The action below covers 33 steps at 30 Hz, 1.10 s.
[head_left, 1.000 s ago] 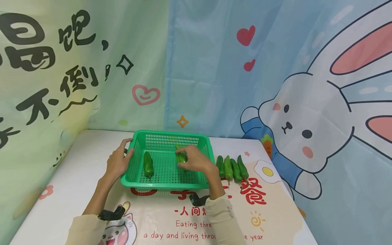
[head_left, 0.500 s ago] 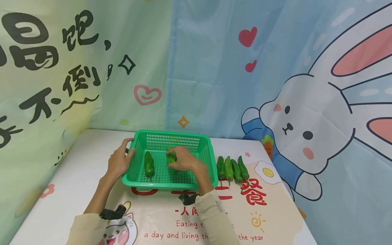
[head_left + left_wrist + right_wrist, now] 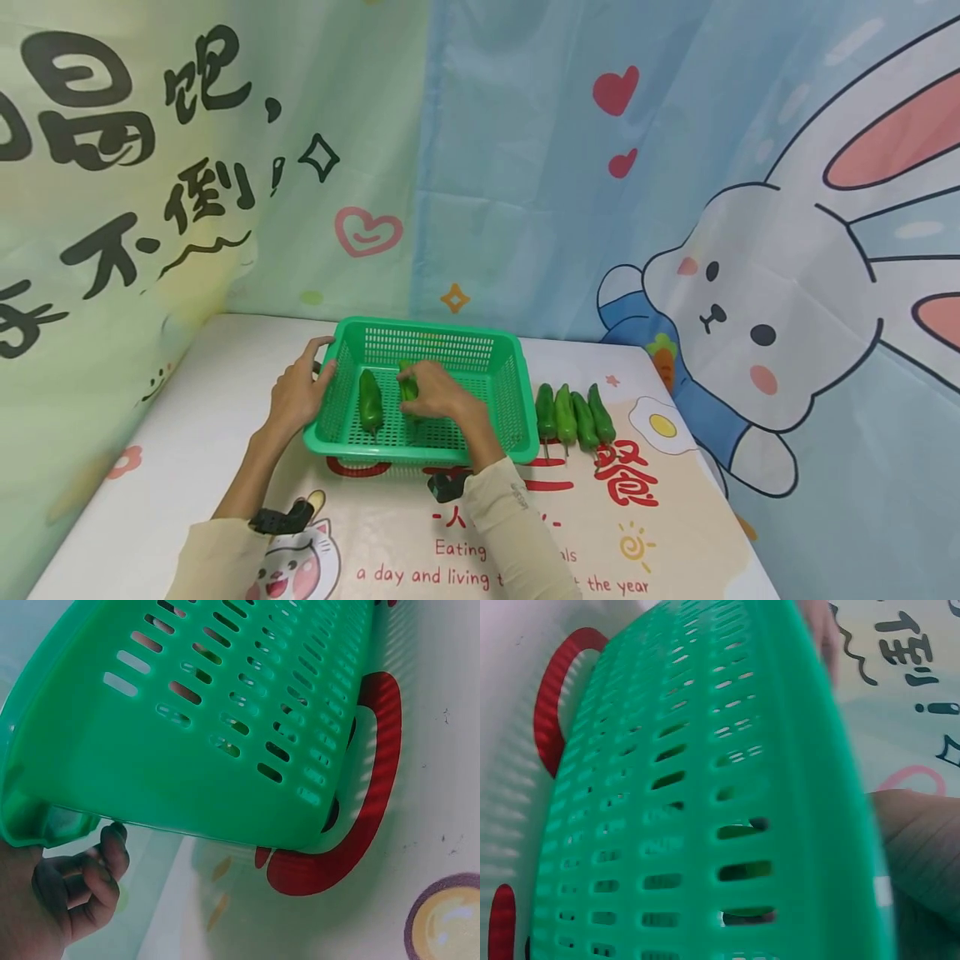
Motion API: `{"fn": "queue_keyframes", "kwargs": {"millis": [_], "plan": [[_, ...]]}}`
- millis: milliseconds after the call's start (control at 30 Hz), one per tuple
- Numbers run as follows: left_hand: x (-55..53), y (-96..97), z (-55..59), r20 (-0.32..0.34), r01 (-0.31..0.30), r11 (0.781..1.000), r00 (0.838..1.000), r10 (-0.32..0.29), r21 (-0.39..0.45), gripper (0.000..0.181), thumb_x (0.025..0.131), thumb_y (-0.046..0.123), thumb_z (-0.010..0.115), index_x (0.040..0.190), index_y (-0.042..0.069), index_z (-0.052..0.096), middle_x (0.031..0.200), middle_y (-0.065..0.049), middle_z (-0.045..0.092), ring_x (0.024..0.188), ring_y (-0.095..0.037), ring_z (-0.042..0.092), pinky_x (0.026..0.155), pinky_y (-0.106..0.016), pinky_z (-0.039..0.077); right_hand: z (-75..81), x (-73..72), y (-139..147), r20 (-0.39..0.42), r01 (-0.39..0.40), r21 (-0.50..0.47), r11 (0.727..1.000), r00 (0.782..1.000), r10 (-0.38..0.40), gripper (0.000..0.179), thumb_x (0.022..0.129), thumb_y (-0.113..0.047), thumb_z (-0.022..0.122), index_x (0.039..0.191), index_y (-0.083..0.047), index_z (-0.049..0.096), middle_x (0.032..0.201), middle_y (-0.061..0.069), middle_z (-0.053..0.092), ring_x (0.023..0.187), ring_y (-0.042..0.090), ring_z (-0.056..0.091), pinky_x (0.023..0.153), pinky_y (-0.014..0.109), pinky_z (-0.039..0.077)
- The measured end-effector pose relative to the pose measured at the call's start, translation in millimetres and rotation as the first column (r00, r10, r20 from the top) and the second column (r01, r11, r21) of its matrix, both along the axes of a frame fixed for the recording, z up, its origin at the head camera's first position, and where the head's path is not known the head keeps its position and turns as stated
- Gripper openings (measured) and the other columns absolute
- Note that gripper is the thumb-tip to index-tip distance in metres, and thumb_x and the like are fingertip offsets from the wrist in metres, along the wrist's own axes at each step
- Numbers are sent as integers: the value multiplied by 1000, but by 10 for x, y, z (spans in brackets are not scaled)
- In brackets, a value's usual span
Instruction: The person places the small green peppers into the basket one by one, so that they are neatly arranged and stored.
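Note:
A green plastic basket (image 3: 420, 456) with slotted walls stands on the table. My left hand (image 3: 295, 395) grips its left end at the rim; in the left wrist view curled fingers (image 3: 105, 874) show beneath that rim. Inside the basket, my right hand (image 3: 438, 392) pinches a green pepper (image 3: 407, 387) between thumb and fingers, partly covering it. Left of it lies another green pepper (image 3: 370, 402) on the basket floor, stem toward me. The basket wall (image 3: 705, 772) hides the right fingertips in the right wrist view.
Several green peppers (image 3: 566, 414) lie side by side on the table, just right of the basket. A printed cloth (image 3: 585, 542) covers the tabletop. Behind it hangs a printed curtain (image 3: 510, 208) with a rabbit drawing.
My right hand has moved left inside the basket with its pepper, closer to the pepper lying there. The left hand keeps its hold on the basket's end.

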<state>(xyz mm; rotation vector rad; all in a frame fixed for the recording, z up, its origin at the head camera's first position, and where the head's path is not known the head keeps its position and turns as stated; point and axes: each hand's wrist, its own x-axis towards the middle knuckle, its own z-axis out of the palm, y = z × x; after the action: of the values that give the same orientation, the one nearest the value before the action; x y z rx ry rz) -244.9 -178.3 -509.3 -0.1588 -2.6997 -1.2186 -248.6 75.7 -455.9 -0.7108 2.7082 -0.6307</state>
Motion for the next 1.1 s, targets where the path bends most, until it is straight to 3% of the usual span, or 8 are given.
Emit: {"fn": "queue_keyframes", "kwargs": {"millis": [33,100,133,200,533,733,900,1100], "plan": [[5,2,4,0,0,1000,1000,0,1,49,116,23,52,163,9,44,112,-32,75,77,-35,71,57,-36,46,-13,-6,-12,-2,2,6,1000,1000,-2,52,100,-14,80,148,-2,66,125,20,75,92,25,69,94,37,54],[7,7,6,0,3,1000,1000,-3,4,49,116,23,52,163,9,44,112,-32,75,77,-35,71,57,-36,46,-53,-27,-37,1,2,29,1000,1000,-2,52,100,-15,80,149,-3,65,133,19,74,112,30,72,104,41,57],[8,7,5,-1,4,1000,1000,-4,6,49,116,23,52,163,9,45,112,-31,75,77,-34,71,57,-36,46,-69,-35,-51,0,5,38,999,1000,-5,53,100,-15,80,149,-3,65,147,18,68,131,32,66,112,43,55],[6,6,0,-2,5,1000,1000,-5,8,49,116,23,53,163,9,45,111,-31,75,76,-34,71,57,-36,46,-102,-52,-76,7,6,56,998,1000,-7,54,100,-16,80,150,-3,64,159,15,60,147,33,57,117,46,52],[15,6,3,-3,-2,1000,1000,2,6,49,116,24,53,162,9,45,112,-31,75,76,-34,71,57,-36,47,-172,-123,-203,75,-22,120,992,997,13,59,100,-17,81,154,-4,61,160,13,59,147,31,57,116,43,53],[11,8,2,-9,-6,1000,1000,6,4,49,116,25,52,162,10,45,111,-31,75,76,-34,71,57,-35,47,-181,-140,-318,104,-64,133,989,993,50,66,98,-17,83,156,-2,57,154,15,61,138,31,63,107,39,58],[-3,9,-20,0,1,1000,1000,-1,9,49,116,25,52,163,10,44,110,-31,75,72,-32,70,55,-35,48,-194,-150,-438,94,-102,166,981,992,88,74,95,-23,85,159,-4,54,159,13,60,143,30,61,111,35,56],[-15,-5,-47,-7,-1,1000,1000,1,-5,49,116,25,52,163,11,45,109,-30,75,71,-31,69,55,-35,48,-192,-131,-497,113,-89,159,983,991,71,77,95,-22,85,161,-3,51,162,13,57,149,33,55,117,38,53]]}}
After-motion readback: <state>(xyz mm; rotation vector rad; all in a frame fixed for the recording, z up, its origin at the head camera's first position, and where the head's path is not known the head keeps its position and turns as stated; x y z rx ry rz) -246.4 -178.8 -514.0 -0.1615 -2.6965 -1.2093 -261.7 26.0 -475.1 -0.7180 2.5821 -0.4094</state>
